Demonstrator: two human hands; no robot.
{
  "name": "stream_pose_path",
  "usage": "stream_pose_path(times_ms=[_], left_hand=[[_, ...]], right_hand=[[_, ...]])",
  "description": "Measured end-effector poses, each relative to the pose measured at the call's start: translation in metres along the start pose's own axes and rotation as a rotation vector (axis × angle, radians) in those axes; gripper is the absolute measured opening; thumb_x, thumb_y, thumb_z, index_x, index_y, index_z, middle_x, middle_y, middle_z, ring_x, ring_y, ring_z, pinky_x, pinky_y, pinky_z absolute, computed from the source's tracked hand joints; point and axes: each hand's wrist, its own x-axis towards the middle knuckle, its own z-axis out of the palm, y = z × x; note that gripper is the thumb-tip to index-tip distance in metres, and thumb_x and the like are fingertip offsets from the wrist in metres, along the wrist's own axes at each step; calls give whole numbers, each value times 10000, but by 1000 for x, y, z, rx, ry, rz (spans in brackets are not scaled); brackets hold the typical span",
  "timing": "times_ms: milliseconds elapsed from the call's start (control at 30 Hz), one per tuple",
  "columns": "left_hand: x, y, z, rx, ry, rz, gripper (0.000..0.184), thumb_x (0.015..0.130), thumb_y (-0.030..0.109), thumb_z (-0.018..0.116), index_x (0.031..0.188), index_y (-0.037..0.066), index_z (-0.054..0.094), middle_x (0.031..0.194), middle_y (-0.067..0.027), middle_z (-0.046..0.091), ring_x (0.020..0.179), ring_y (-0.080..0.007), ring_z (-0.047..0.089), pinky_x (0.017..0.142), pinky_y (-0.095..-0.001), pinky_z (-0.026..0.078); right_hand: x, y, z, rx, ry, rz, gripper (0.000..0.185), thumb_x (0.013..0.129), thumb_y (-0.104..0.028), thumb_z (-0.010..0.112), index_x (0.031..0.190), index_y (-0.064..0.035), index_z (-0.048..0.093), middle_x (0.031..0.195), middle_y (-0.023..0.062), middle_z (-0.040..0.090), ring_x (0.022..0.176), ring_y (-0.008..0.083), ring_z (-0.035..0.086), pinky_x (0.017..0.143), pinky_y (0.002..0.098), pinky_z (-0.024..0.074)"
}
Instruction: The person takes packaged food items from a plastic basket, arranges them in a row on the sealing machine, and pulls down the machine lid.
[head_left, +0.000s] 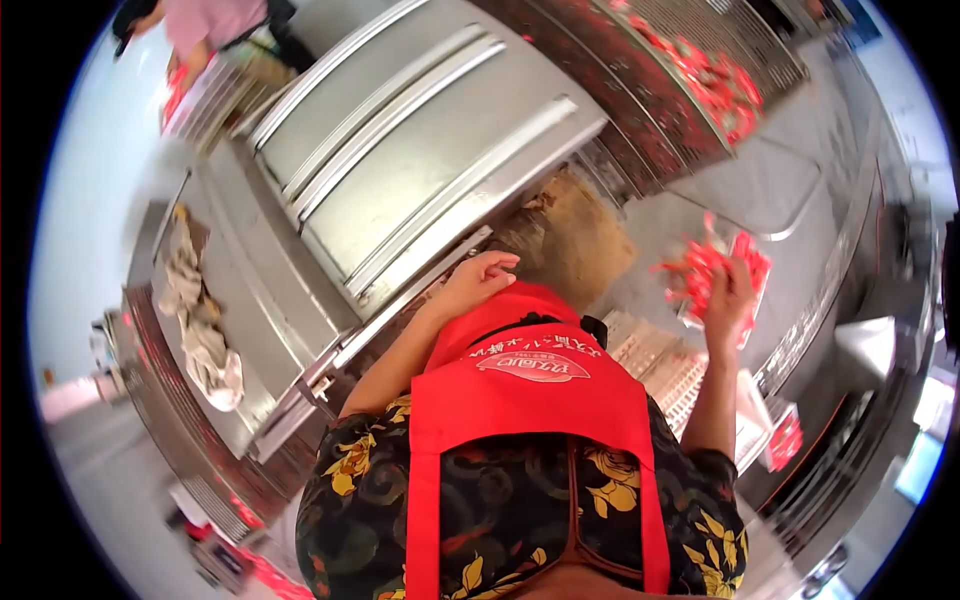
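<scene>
My right hand (735,298) is closed on a bunch of small red packets (700,272), held out to the right over the grey surface; their edges are blurred and what is inside them cannot be made out. A pale tray or box edge shows just under the bunch. My left hand (484,278) hangs in front of my red apron (525,375), beside the metal machine's near edge. Its fingers are loosely curled and apart, with nothing visible in them.
A large metal machine with steel covers (430,150) stands ahead to the left. Red pieces (715,85) lie on a slatted rack at upper right. A crumpled cloth (190,310) lies on the left ledge. Another person (215,25) stands at upper left. A ribbed crate (650,365) is beside me.
</scene>
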Motion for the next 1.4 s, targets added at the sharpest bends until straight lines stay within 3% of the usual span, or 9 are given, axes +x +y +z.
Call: stream_pose_path(times_ms=[167,333,533,800,867,1000,1167,1233,1400], left_hand=[[-34,-6,-57,-365,95,-6,330,934,118,608,1247,18,576,1157,-69,637,992,-130,605,885,-276,486],[-61,-7,-106,-634,141,-88,364,955,230,591,1276,61,562,1180,-51,626,1036,-150,611,925,-280,466],[-43,-34,-150,-812,270,-3,431,960,239,578,1342,59,490,1242,-67,599,1114,-183,585,976,-309,444],[-5,-44,-179,-787,554,114,541,887,180,650,1380,73,458,1313,-82,549,1067,-143,572,914,-287,455],[3,-39,-178,-716,706,154,548,878,160,656,1380,68,456,1274,-69,566,1048,-126,557,875,-272,455],[46,-53,-166,-668,732,30,512,905,190,646,1357,26,469,1198,-115,614,906,-136,603,771,-254,482],[111,-7,-131,-922,713,-225,782,956,606,417,1353,-68,408,1238,-209,574,1052,-278,618,907,-354,503],[139,-9,-134,-1070,712,-231,690,961,509,492,1347,-55,403,1242,-207,564,1055,-273,615,870,-332,526],[169,-15,-125,-926,795,-250,357,940,231,595,1177,-35,561,1058,-140,653,930,-227,665,769,-271,550]], right_hand=[[84,-102,212,252,-332,-339,87,913,-72,587,894,9,610,745,90,532,671,164,515,625,306,438],[69,-143,420,399,-584,-100,190,906,-191,620,883,-3,623,658,77,555,618,108,489,581,296,423],[27,-164,525,403,-660,-61,187,883,-177,634,857,8,638,643,48,575,590,105,488,561,300,419],[102,-176,501,199,-1144,88,497,857,-526,641,849,-32,685,750,34,656,662,113,552,628,286,443],[130,-171,476,285,-1109,475,509,868,-571,604,905,-71,690,816,40,678,734,131,594,664,277,459],[167,-108,449,456,-1134,549,426,897,-482,608,1081,-100,641,971,50,684,840,136,605,715,296,494],[178,-73,403,361,-1480,317,393,892,-364,642,1188,-106,618,1065,40,662,929,118,599,757,311,509],[186,-55,398,325,-1685,-44,415,875,-297,663,1239,-104,610,1054,32,661,951,100,595,718,297,526],[220,-19,416,194,-1488,217,294,890,-274,639,1074,-44,647,901,68,669,669,117,622,457,261,471]])
